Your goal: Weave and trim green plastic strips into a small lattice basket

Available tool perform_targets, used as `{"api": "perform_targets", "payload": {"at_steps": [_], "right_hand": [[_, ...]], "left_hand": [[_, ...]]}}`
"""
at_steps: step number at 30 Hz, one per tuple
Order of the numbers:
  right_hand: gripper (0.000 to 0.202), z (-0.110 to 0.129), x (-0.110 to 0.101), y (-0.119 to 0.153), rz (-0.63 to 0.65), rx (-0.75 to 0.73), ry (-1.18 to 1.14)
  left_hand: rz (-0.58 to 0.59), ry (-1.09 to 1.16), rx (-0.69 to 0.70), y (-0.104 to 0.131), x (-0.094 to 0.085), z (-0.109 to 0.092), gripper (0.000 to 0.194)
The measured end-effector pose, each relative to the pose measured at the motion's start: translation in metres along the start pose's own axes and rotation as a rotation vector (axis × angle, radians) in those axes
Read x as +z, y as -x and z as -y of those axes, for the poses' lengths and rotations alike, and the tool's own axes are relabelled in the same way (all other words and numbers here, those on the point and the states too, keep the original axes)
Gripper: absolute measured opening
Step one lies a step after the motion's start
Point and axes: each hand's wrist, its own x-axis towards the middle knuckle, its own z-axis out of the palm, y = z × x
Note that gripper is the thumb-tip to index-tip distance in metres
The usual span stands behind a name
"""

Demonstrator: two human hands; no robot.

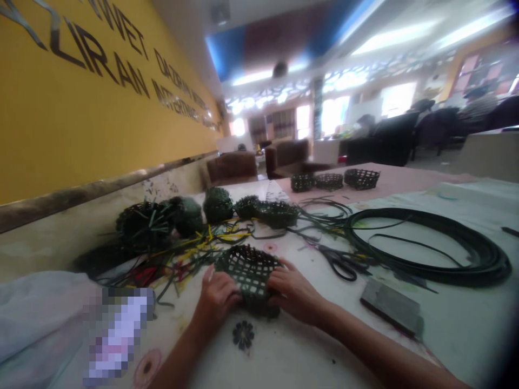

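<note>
Gripping a dark woven basket [250, 276] from opposite sides, the left hand [219, 293] and right hand [295, 289] have fingers [278, 282] curled on its walls, at the bench [300, 354]

Basket [247, 273], between our left hand [219, 292] and right hand [290, 285]. On the table [300, 359] behind it, we list loose strips [235, 236]; farther behind, a row of three baskets [329, 182]. To its right: scissors [329, 253], block [391, 305]; farther right, coil [450, 274].
</note>
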Motion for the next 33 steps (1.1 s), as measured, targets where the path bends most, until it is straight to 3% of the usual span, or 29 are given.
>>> {"api": "perform_targets", "payload": {"at_steps": [3, 6, 12, 15, 20, 25, 28, 30, 33], "right_hand": [[0.029, -0.001, -0.006, 0.001, 0.011, 0.002, 0.024], [0.013, 0.000, -0.005, 0.002, 0.027, 0.007, 0.075], [0.008, 0.006, 0.009, 0.005, 0.046, -0.054, 0.033], [0.012, 0.005, 0.015, 0.004, 0.051, -0.039, 0.006], [0.018, 0.007, 0.020, 0.002, 0.029, -0.043, 0.015], [0.020, -0.001, -0.007, 0.004, -0.213, -0.174, -0.081], [0.023, -0.019, -0.029, 0.004, -0.394, -0.063, -0.090], [0.025, -0.030, -0.035, 0.004, -0.363, -0.027, -0.115], [0.036, -0.035, -0.030, 0.005, -0.193, -0.065, -0.165]], "left_hand": [[-0.037, -0.029, 0.001, -0.001, -0.002, -0.007, 0.030], [-0.043, 0.021, -0.017, -0.006, 0.002, -0.025, 0.052], [0.127, 0.245, -0.147, -0.014, 0.012, -0.051, 0.019], [0.180, 0.268, -0.143, -0.015, 0.013, -0.050, 0.024], [0.114, 0.299, -0.051, -0.014, 0.014, -0.047, 0.021], [-0.025, 0.192, -0.017, -0.008, 0.009, -0.037, 0.013], [-0.059, 0.117, -0.038, -0.001, 0.000, -0.026, 0.015], [-0.017, 0.099, -0.057, 0.001, -0.006, -0.020, 0.016], [0.050, 0.113, -0.086, 0.001, -0.009, -0.020, 0.016]]}}
